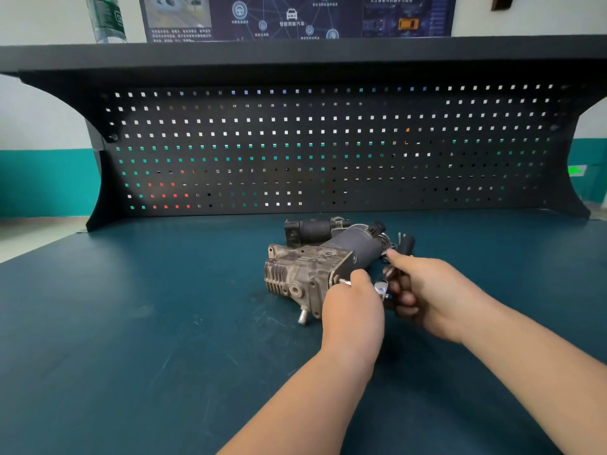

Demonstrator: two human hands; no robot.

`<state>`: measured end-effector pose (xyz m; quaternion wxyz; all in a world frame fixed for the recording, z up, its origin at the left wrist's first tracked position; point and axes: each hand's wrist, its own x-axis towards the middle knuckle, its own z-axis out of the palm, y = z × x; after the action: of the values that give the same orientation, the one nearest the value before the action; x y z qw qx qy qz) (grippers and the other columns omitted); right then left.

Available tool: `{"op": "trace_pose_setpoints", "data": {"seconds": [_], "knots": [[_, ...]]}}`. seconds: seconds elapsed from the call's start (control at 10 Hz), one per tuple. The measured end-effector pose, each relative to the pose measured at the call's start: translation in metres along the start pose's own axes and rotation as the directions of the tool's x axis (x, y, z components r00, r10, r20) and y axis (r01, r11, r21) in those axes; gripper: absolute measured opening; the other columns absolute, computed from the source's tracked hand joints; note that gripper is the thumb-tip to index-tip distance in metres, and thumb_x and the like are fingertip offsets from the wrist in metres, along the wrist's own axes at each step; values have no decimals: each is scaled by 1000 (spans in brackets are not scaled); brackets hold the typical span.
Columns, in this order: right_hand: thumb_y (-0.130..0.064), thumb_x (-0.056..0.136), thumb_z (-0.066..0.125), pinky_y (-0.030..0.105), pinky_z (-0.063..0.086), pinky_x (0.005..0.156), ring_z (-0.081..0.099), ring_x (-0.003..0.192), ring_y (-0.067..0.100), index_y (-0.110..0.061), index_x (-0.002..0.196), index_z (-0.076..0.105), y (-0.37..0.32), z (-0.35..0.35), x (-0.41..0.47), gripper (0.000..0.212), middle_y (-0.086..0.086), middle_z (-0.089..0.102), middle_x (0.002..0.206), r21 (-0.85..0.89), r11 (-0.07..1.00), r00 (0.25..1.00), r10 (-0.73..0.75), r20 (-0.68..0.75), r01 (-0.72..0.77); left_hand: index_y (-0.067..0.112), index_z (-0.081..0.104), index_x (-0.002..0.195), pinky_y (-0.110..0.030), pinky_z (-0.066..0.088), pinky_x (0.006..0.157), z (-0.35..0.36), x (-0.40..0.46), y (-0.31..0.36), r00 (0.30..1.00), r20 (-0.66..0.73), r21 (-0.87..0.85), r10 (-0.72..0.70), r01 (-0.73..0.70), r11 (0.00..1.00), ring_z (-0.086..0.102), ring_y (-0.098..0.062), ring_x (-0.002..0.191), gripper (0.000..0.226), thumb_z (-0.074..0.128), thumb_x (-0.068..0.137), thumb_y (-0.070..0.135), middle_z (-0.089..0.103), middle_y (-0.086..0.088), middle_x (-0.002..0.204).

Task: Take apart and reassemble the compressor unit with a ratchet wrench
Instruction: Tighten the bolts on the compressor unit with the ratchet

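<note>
While the compressor [315, 257] lay mid-bench [131, 323], the left hand [353, 310] pinched a small bolt [345, 283] at its flange and the right hand [423, 290] curled round the wrench [382, 288]. Unbraced, I judged, the unit might twist or the bolt drop.

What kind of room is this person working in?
Probably an automotive training workshop. A workbench with a dark pegboard behind it holds a compressor unit being worked on by hand, and a poster with car diagrams hangs on the wall above.
</note>
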<state>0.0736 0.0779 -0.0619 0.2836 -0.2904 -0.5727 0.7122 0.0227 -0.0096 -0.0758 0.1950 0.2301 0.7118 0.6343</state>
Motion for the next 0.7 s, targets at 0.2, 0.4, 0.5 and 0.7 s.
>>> {"op": "trace_pose_setpoints", "data": {"seconds": [0.2,0.4,0.5,0.7], "knots": [[-40,97,44,15,37,47,46,43,2,-23,78,54,-6,4,-17,27,-8,54,51,-430,609,722,-671,168,667,7,58,90,-37,41,89,-3,-3,3,999,-3,77,32,-32,997,52,-32,103,35,27,96,20,60,-19,113],[-47,94,43,13,39,52,52,51,4,-31,80,49,-6,5,-25,23,-8,59,61,-494,398,588,-742,322,773,3,55,97,-33,38,76,-4,-9,4,999,-26,73,30,-28,997,51,-32,94,33,26,98,17,58,-21,113],[-39,97,43,26,35,47,39,37,4,-15,76,52,-7,8,-15,33,-6,48,45,-442,739,833,-551,37,509,-2,55,105,-37,42,82,-2,-5,1,1000,-9,46,24,-23,999,53,-37,105,35,27,98,17,57,-25,116],[-29,100,45,11,21,31,29,27,5,-12,70,42,3,4,-6,33,-2,39,41,199,956,976,209,56,-216,-7,56,109,-35,42,74,-2,-9,2,999,-35,11,11,-10,1000,55,-40,109,41,33,97,25,58,-29,115]]}}
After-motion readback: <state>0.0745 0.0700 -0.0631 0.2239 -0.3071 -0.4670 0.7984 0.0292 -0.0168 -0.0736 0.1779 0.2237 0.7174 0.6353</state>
